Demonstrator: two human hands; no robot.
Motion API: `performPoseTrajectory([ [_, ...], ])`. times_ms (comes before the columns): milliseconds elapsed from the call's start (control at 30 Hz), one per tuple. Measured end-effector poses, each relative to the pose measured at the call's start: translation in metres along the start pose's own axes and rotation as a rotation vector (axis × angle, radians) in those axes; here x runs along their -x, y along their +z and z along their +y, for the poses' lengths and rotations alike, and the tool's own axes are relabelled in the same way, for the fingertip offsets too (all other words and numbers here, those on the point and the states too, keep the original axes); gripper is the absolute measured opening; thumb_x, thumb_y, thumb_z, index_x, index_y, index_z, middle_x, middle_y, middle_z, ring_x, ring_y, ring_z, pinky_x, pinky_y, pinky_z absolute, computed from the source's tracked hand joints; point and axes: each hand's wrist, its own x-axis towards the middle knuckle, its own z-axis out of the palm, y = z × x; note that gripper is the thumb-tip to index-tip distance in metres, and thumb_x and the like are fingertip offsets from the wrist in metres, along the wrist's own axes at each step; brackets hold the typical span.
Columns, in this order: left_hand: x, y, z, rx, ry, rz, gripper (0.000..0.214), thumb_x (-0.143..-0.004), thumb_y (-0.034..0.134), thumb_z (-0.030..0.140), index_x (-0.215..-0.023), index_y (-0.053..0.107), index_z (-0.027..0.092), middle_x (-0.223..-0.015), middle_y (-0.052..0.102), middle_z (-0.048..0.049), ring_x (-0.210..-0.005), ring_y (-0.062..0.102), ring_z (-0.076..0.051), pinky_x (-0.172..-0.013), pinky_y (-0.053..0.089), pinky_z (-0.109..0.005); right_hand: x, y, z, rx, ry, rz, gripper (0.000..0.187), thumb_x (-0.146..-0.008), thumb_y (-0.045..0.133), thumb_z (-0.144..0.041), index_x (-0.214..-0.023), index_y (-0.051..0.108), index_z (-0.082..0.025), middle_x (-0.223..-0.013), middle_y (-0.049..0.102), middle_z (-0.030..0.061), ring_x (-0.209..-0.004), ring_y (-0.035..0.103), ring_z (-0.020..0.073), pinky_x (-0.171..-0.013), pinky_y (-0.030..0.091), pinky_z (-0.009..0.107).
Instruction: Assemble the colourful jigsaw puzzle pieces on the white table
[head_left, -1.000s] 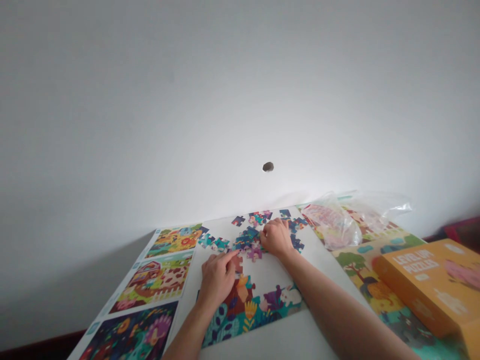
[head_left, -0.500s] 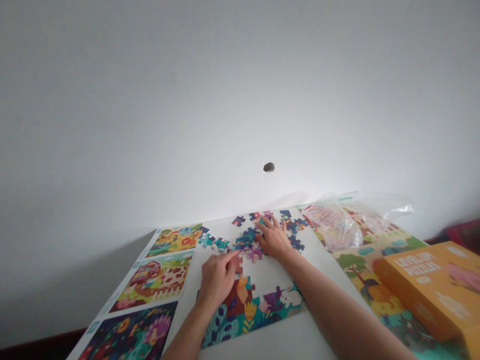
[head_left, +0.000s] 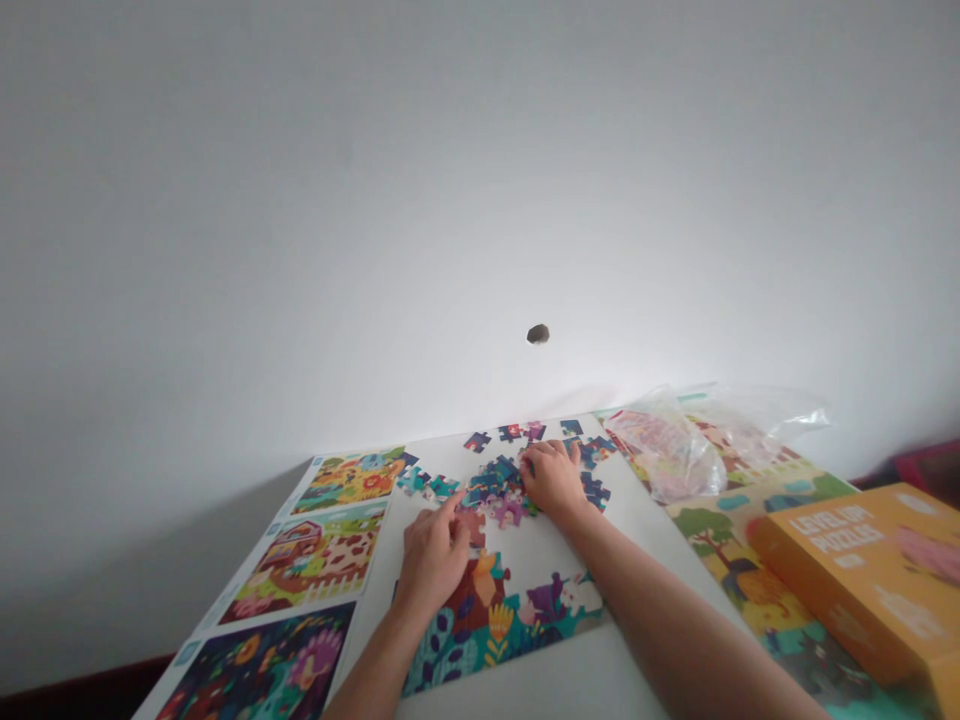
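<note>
A partly joined jigsaw [head_left: 510,610] with flowers lies on the white table [head_left: 585,680] close to me. Beyond it is a heap of loose puzzle pieces [head_left: 499,485]. My left hand [head_left: 433,555] rests at the jigsaw's top edge, index finger stretched out and pointing at a brown piece [head_left: 472,523], the other fingers curled. My right hand [head_left: 553,478] lies on the heap with its fingers bent over the pieces; what it grips, if anything, is hidden.
Three picture sheets [head_left: 315,560] lie in a row at the left. A clear plastic bag [head_left: 675,445] sits at the back right on a large printed picture [head_left: 739,540]. An orange puzzle box [head_left: 877,575] stands at the right. A white wall rises just behind the table.
My right hand's fingers, spread over the heap half a second ago, have curled in again. My left index finger has lifted and points more upward; the hand has barely shifted.
</note>
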Motion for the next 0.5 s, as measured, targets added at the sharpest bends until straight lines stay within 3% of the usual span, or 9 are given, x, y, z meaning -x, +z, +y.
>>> performPoseTrajectory([
  [133, 0.0, -0.001, 0.001, 0.004, -0.002, -0.016, 0.041, -0.087, 0.045, 0.015, -0.125, 0.062, 0.018, -0.088, 0.068, -0.0063, -0.091, 0.06, -0.019, -0.088, 0.043, -0.033, 0.003, -0.001, 0.003, 0.042, 0.1, 0.084, 0.025, -0.086, 0.054, -0.034, -0.101, 0.069, -0.022, -0.108, 0.063, 0.0125, -0.109, 0.046, 0.0314, -0.105, 0.014, 0.057],
  [267, 0.0, -0.002, 0.001, -0.003, 0.009, 0.0, 0.04, -0.087, 0.045, 0.015, -0.123, 0.063, 0.018, -0.089, 0.069, -0.0064, -0.091, 0.061, -0.019, -0.087, 0.044, -0.033, 0.002, -0.004, 0.004, 0.029, 0.121, 0.126, 0.026, -0.084, 0.054, -0.027, -0.104, 0.07, -0.021, -0.114, 0.061, 0.0144, -0.112, 0.045, 0.0331, -0.105, 0.014, 0.058],
  [400, 0.0, 0.0, 0.0, -0.014, 0.033, 0.016, 0.04, -0.086, 0.046, 0.014, -0.121, 0.064, 0.019, -0.091, 0.071, -0.0065, -0.09, 0.062, -0.019, -0.087, 0.045, -0.033, 0.0, -0.003, -0.002, -0.098, -0.155, 0.038, 0.039, -0.089, 0.053, -0.039, -0.126, 0.06, -0.028, -0.139, 0.052, 0.0067, -0.127, 0.037, 0.031, -0.107, 0.024, 0.05],
  [500, -0.001, 0.0, -0.001, -0.005, 0.04, 0.026, 0.038, -0.086, 0.048, 0.013, -0.119, 0.066, 0.019, -0.096, 0.072, -0.0068, -0.092, 0.063, -0.019, -0.089, 0.046, -0.033, 0.002, 0.0, -0.006, -0.177, -0.357, -0.114, 0.055, -0.086, 0.059, -0.051, -0.136, 0.05, -0.031, -0.142, 0.05, 0.0042, -0.133, 0.033, 0.0317, -0.109, 0.022, 0.053],
])
